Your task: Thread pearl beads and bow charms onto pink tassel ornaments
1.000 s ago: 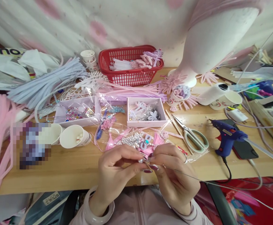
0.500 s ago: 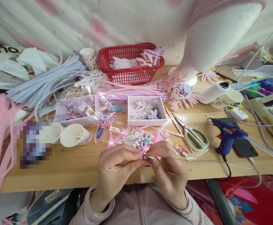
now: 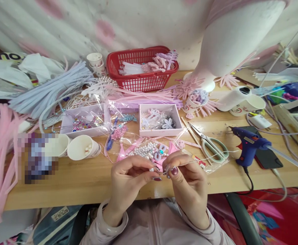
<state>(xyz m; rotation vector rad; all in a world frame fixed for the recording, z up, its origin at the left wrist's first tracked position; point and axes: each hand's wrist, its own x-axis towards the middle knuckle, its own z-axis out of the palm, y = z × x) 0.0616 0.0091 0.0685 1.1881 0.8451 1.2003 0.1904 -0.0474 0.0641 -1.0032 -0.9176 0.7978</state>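
Note:
Over the table's front edge, my left hand (image 3: 132, 178) pinches a small pale bead (image 3: 152, 169) between thumb and forefinger. My right hand (image 3: 188, 182), closed in a pinch close beside it, grips a thin pale cord (image 3: 207, 157) that trails to the right past the scissors. The cord's end shows between the two hands; whether it passes through the bead I cannot tell. Just beyond my fingers lie a heap of pearl beads (image 3: 145, 151), a grey looped piece with a blue gem (image 3: 161, 152) and a pink tassel (image 3: 173, 147).
Green-handled scissors (image 3: 214, 149) and a blue glue gun (image 3: 252, 146) lie to the right. White boxes of trinkets (image 3: 161, 134), paper cups (image 3: 81, 148) and a red basket (image 3: 142, 83) stand farther back. Pink fuzzy stems (image 3: 3, 163) hang over the left edge.
My hands have moved slightly apart, and the bead at my left fingertips now shows. My right hand has turned, and the cord's trailing part has swung upward across the scissors.

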